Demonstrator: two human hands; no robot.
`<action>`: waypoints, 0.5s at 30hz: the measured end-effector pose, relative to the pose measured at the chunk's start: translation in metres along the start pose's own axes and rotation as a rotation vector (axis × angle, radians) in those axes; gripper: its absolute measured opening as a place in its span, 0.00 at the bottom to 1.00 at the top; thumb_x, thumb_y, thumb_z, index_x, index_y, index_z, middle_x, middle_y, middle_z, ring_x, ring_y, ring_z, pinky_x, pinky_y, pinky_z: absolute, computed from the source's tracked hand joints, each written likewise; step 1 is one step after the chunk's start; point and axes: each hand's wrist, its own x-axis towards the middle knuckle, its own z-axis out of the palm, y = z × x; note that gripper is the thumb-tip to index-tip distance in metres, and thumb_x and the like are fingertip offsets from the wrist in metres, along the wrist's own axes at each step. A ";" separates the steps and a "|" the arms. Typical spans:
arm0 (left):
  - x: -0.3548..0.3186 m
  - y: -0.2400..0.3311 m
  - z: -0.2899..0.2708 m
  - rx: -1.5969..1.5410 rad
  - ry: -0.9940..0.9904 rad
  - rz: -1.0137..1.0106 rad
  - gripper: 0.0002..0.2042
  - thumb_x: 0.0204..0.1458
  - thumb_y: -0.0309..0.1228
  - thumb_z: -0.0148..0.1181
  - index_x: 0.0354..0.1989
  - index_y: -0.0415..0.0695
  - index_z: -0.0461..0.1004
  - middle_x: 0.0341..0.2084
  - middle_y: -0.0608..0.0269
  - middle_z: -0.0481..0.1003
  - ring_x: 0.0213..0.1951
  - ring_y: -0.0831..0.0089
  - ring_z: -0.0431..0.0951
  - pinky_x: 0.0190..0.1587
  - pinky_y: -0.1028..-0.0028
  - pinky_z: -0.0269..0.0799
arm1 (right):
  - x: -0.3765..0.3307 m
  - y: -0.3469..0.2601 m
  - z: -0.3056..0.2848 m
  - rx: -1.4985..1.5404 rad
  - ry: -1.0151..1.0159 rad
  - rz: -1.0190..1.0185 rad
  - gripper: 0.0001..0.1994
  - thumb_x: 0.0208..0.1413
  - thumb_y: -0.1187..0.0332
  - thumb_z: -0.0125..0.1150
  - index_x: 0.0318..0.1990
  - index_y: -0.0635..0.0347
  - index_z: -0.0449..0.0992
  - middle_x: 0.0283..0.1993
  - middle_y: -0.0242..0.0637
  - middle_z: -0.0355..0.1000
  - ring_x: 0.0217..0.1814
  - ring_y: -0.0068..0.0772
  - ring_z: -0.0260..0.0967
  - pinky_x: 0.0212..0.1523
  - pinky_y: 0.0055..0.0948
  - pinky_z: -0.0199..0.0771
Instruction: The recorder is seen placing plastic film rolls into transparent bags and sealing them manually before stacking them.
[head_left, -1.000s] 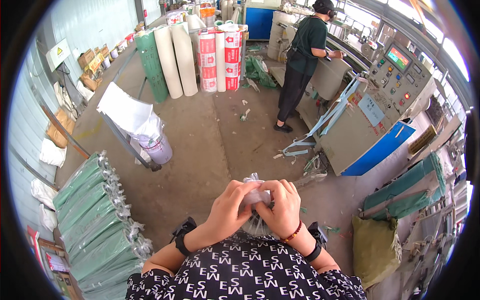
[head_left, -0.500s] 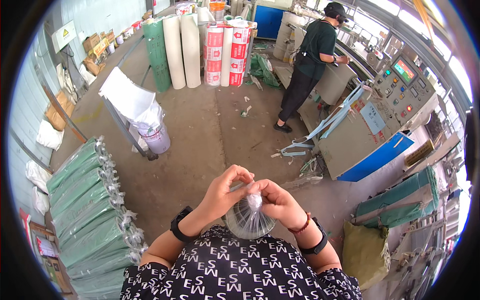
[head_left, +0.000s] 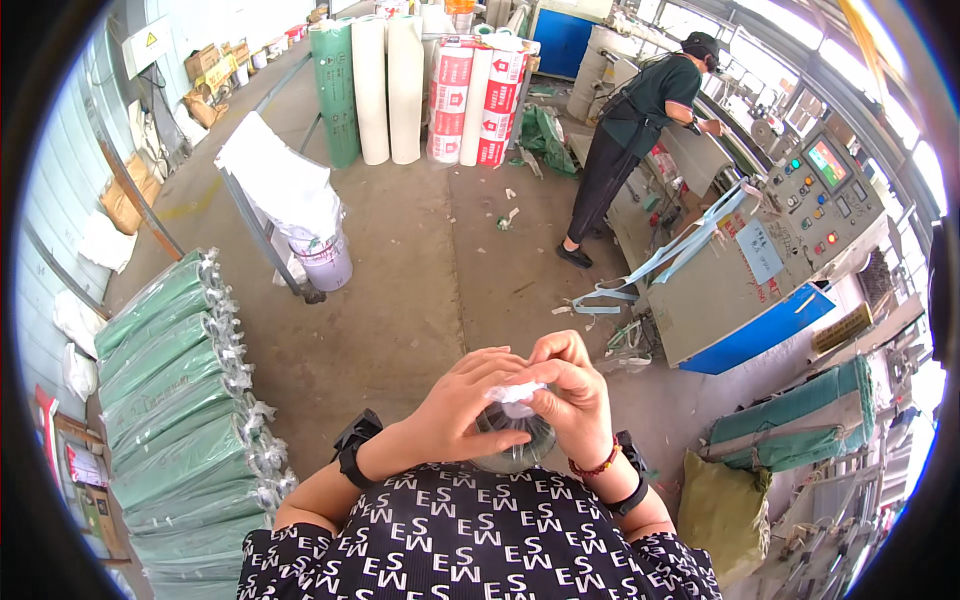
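Note:
A clear plastic bag [head_left: 515, 392] is bunched into a whitish twisted neck in front of my chest. Below the neck, the film spreads over a round, greenish-grey end [head_left: 520, 458], mostly hidden by my hands and shirt. My left hand [head_left: 465, 405] curls around the neck from the left, its thumb stretched beneath it and its fingertips meeting the other hand. From the right, my right hand [head_left: 572, 388] pinches the bunched plastic between thumb and bent fingers.
Plastic-wrapped green rolls [head_left: 175, 400] are stacked at left. A white bucket [head_left: 325, 262] stands beyond them by a metal frame. Upright rolls [head_left: 405, 90] stand at the back. A co-worker [head_left: 635, 130] leans over a machine with a control panel [head_left: 815, 190]. Green bundles [head_left: 800, 415] lie at right.
My left hand has moved from a fingertip pinch to wrapping around the bag's neck. My right fingers have shifted up over the bunched plastic. The co-worker leans further over the machine.

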 end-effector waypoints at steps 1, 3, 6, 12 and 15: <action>-0.003 -0.002 -0.003 0.093 -0.014 0.038 0.11 0.45 0.26 0.61 0.39 0.40 0.75 0.42 0.59 0.76 0.47 0.58 0.74 0.54 0.59 0.66 | -0.002 0.001 0.003 0.001 0.001 0.001 0.11 0.45 0.75 0.66 0.39 0.57 0.81 0.41 0.31 0.63 0.45 0.27 0.62 0.45 0.25 0.65; -0.015 -0.008 -0.009 0.224 -0.006 0.057 0.10 0.44 0.27 0.61 0.37 0.42 0.75 0.40 0.60 0.76 0.44 0.61 0.75 0.51 0.61 0.66 | -0.002 0.000 0.008 -0.064 -0.063 0.068 0.17 0.45 0.75 0.66 0.46 0.57 0.79 0.41 0.32 0.63 0.43 0.27 0.63 0.43 0.25 0.66; -0.025 -0.011 -0.018 0.405 -0.018 0.110 0.09 0.44 0.30 0.61 0.35 0.44 0.74 0.35 0.63 0.76 0.40 0.66 0.75 0.45 0.65 0.65 | -0.004 -0.015 -0.004 -0.410 -0.207 0.093 0.19 0.44 0.71 0.65 0.48 0.56 0.77 0.32 0.33 0.66 0.35 0.30 0.66 0.36 0.27 0.68; -0.031 -0.018 -0.020 0.437 0.003 0.190 0.07 0.42 0.31 0.62 0.29 0.46 0.72 0.27 0.67 0.74 0.33 0.72 0.74 0.41 0.70 0.64 | 0.001 -0.043 0.008 -1.019 -0.682 0.141 0.19 0.45 0.49 0.62 0.32 0.58 0.76 0.17 0.40 0.70 0.21 0.43 0.71 0.24 0.39 0.69; -0.034 -0.025 -0.017 0.436 0.029 0.244 0.06 0.39 0.30 0.62 0.26 0.47 0.71 0.23 0.69 0.72 0.30 0.73 0.73 0.40 0.71 0.64 | 0.020 -0.049 0.014 -1.072 -0.918 0.262 0.29 0.46 0.39 0.58 0.19 0.61 0.76 0.15 0.42 0.69 0.19 0.46 0.70 0.23 0.38 0.69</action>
